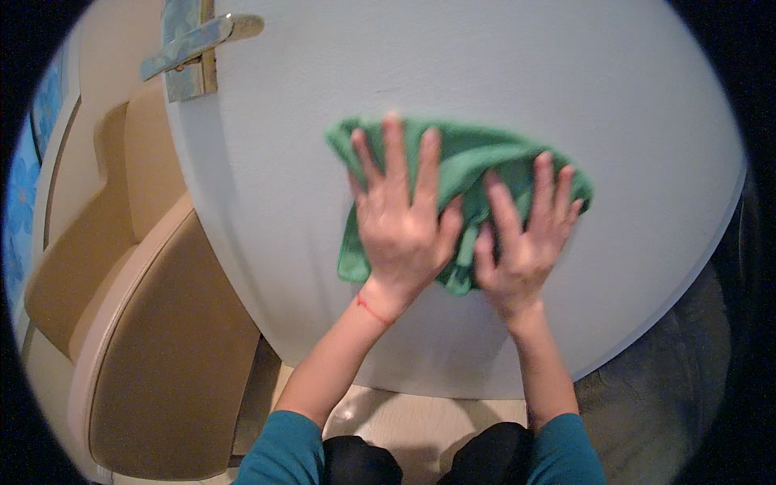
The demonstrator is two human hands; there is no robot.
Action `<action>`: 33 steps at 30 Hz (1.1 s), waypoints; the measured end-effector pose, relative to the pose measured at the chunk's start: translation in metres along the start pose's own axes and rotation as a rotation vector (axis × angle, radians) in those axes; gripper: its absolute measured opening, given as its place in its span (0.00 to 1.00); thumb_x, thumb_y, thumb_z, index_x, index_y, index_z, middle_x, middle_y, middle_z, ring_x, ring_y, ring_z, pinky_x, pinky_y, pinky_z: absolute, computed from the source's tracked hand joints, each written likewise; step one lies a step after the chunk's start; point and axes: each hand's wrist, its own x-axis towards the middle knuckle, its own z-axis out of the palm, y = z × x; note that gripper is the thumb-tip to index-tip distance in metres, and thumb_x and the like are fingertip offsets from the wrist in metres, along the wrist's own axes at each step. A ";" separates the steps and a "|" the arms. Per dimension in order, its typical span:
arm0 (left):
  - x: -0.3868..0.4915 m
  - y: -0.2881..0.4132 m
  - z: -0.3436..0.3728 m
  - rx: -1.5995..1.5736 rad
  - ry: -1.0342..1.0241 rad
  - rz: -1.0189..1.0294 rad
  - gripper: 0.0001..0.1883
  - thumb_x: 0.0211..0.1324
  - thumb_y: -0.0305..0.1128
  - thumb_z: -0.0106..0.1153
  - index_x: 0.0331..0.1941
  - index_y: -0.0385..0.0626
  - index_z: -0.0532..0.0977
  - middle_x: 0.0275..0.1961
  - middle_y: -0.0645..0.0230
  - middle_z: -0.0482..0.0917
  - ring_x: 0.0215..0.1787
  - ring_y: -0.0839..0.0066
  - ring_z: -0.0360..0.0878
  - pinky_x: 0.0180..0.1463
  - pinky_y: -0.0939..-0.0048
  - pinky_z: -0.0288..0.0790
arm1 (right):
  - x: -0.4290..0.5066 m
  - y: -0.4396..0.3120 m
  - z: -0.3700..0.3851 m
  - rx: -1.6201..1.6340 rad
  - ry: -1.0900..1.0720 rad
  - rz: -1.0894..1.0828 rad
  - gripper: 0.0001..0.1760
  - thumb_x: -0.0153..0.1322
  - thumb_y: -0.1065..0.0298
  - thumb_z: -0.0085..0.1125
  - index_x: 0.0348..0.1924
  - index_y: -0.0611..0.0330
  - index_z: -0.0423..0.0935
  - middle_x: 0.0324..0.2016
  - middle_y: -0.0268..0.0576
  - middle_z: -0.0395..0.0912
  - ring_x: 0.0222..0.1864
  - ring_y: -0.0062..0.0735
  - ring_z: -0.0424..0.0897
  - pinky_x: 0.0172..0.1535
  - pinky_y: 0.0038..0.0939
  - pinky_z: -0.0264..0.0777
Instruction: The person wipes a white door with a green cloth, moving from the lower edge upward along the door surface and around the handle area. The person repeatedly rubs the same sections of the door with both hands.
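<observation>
A green cloth (467, 138) lies bunched and creased against a white door (285, 157). My left hand (400, 227) presses flat on the cloth's left part, fingers spread and pointing up the door. On the right part, my right hand (524, 245) bears down with its fingers apart. Folds of cloth run between the two hands, and one lower corner hangs below them. Both hands and the cloth are slightly blurred. The fingers cover some of the cloth, and the door surface behind it is hidden.
A metal lever handle (194, 47) juts from the door's upper left edge. Left of the door stands a tan upholstered sofa (170, 364), its arm close to the door's edge. Blue floral fabric (23, 194) shows at far left. Dark material (655, 376) lies at right. Light flooring (418, 418) shows below.
</observation>
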 end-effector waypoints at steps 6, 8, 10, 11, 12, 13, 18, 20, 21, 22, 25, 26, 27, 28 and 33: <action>-0.005 0.061 0.029 0.046 -0.144 0.107 0.26 0.62 0.41 0.48 0.64 0.54 0.72 0.73 0.63 0.63 0.76 0.53 0.55 0.74 0.47 0.50 | -0.024 0.045 0.001 -0.031 0.076 0.009 0.26 0.71 0.61 0.46 0.60 0.58 0.74 0.70 0.57 0.59 0.73 0.60 0.53 0.72 0.58 0.40; -0.051 0.067 0.033 0.092 -0.216 0.161 0.26 0.63 0.42 0.46 0.64 0.54 0.73 0.72 0.64 0.66 0.75 0.55 0.59 0.74 0.49 0.50 | -0.077 0.050 0.003 -0.034 -0.024 0.021 0.26 0.72 0.60 0.42 0.60 0.62 0.73 0.68 0.59 0.61 0.73 0.59 0.55 0.72 0.58 0.40; -0.100 0.068 0.035 0.118 -0.227 0.294 0.24 0.66 0.44 0.44 0.62 0.54 0.74 0.71 0.65 0.67 0.75 0.56 0.59 0.75 0.48 0.47 | -0.132 0.052 0.005 -0.008 -0.034 -0.020 0.24 0.71 0.61 0.44 0.57 0.59 0.76 0.68 0.58 0.62 0.72 0.58 0.57 0.72 0.57 0.40; -0.120 0.065 0.033 0.140 -0.232 0.426 0.22 0.64 0.44 0.46 0.58 0.50 0.77 0.70 0.59 0.68 0.77 0.46 0.51 0.73 0.42 0.48 | -0.155 0.055 0.004 -0.049 -0.057 -0.082 0.23 0.71 0.61 0.45 0.56 0.58 0.77 0.68 0.58 0.62 0.72 0.57 0.57 0.72 0.56 0.40; -0.134 0.066 0.032 0.187 -0.199 0.514 0.22 0.64 0.45 0.45 0.57 0.52 0.77 0.71 0.60 0.67 0.78 0.47 0.48 0.75 0.42 0.43 | -0.172 0.058 0.000 -0.084 -0.073 -0.137 0.23 0.70 0.62 0.45 0.55 0.58 0.78 0.68 0.58 0.63 0.72 0.57 0.57 0.72 0.56 0.40; -0.142 0.066 0.032 0.186 -0.185 0.569 0.22 0.64 0.44 0.45 0.56 0.52 0.77 0.71 0.60 0.67 0.78 0.47 0.47 0.76 0.42 0.41 | -0.182 0.062 -0.002 -0.119 -0.033 -0.183 0.22 0.70 0.63 0.46 0.53 0.57 0.79 0.68 0.57 0.63 0.72 0.57 0.58 0.72 0.56 0.40; -0.095 0.095 0.048 0.092 -0.256 0.315 0.24 0.64 0.41 0.45 0.61 0.46 0.75 0.71 0.57 0.65 0.77 0.48 0.52 0.75 0.44 0.45 | -0.143 0.088 -0.017 -0.052 -0.053 -0.052 0.21 0.69 0.64 0.47 0.53 0.57 0.79 0.67 0.58 0.64 0.72 0.57 0.57 0.72 0.56 0.42; -0.058 0.112 0.058 0.047 -0.283 0.174 0.26 0.63 0.41 0.47 0.62 0.39 0.72 0.72 0.47 0.62 0.75 0.37 0.50 0.73 0.39 0.46 | -0.110 0.106 -0.030 -0.071 -0.098 0.110 0.25 0.70 0.65 0.44 0.60 0.58 0.74 0.69 0.59 0.59 0.73 0.62 0.53 0.71 0.59 0.43; -0.045 0.121 0.063 0.052 -0.253 0.148 0.27 0.63 0.43 0.49 0.64 0.46 0.72 0.73 0.49 0.61 0.75 0.37 0.50 0.73 0.40 0.46 | -0.095 0.117 -0.031 -0.089 -0.014 0.129 0.26 0.72 0.63 0.42 0.62 0.58 0.72 0.70 0.59 0.58 0.73 0.63 0.52 0.71 0.60 0.42; -0.038 0.131 0.066 0.029 -0.172 0.213 0.26 0.62 0.44 0.50 0.64 0.50 0.72 0.73 0.50 0.62 0.76 0.38 0.50 0.72 0.41 0.47 | -0.088 0.123 -0.033 -0.058 0.089 0.090 0.25 0.73 0.63 0.42 0.62 0.58 0.72 0.69 0.60 0.58 0.73 0.64 0.52 0.71 0.61 0.42; -0.050 0.147 0.074 0.067 -0.171 0.311 0.24 0.63 0.48 0.49 0.62 0.60 0.75 0.72 0.58 0.65 0.76 0.46 0.52 0.72 0.44 0.51 | -0.106 0.129 -0.031 -0.078 0.096 0.096 0.26 0.74 0.61 0.39 0.63 0.59 0.71 0.68 0.63 0.58 0.72 0.66 0.52 0.71 0.61 0.41; -0.063 0.146 0.075 0.069 -0.180 0.356 0.24 0.63 0.48 0.48 0.62 0.60 0.75 0.71 0.60 0.66 0.76 0.47 0.53 0.72 0.44 0.51 | -0.124 0.127 -0.027 -0.083 0.083 0.107 0.26 0.75 0.60 0.37 0.63 0.58 0.70 0.68 0.64 0.59 0.72 0.66 0.52 0.71 0.62 0.41; -0.080 0.142 0.075 0.075 -0.188 0.399 0.23 0.64 0.48 0.48 0.61 0.60 0.76 0.71 0.62 0.68 0.76 0.48 0.54 0.72 0.44 0.52 | -0.145 0.127 -0.021 -0.088 0.073 0.084 0.27 0.75 0.58 0.37 0.64 0.58 0.69 0.68 0.64 0.58 0.72 0.66 0.52 0.71 0.62 0.41; -0.101 0.137 0.074 0.094 -0.213 0.476 0.23 0.64 0.49 0.48 0.60 0.59 0.76 0.70 0.63 0.69 0.76 0.48 0.54 0.72 0.44 0.51 | -0.171 0.127 -0.016 -0.090 0.061 0.062 0.28 0.75 0.57 0.36 0.64 0.58 0.69 0.68 0.65 0.58 0.72 0.66 0.52 0.71 0.62 0.41; -0.226 0.098 0.060 0.086 -0.389 0.749 0.26 0.65 0.52 0.47 0.64 0.57 0.71 0.73 0.67 0.63 0.80 0.55 0.45 0.76 0.43 0.39 | -0.313 0.114 0.006 -0.132 -0.071 -0.087 0.33 0.74 0.48 0.41 0.67 0.57 0.65 0.70 0.58 0.57 0.74 0.59 0.50 0.72 0.60 0.39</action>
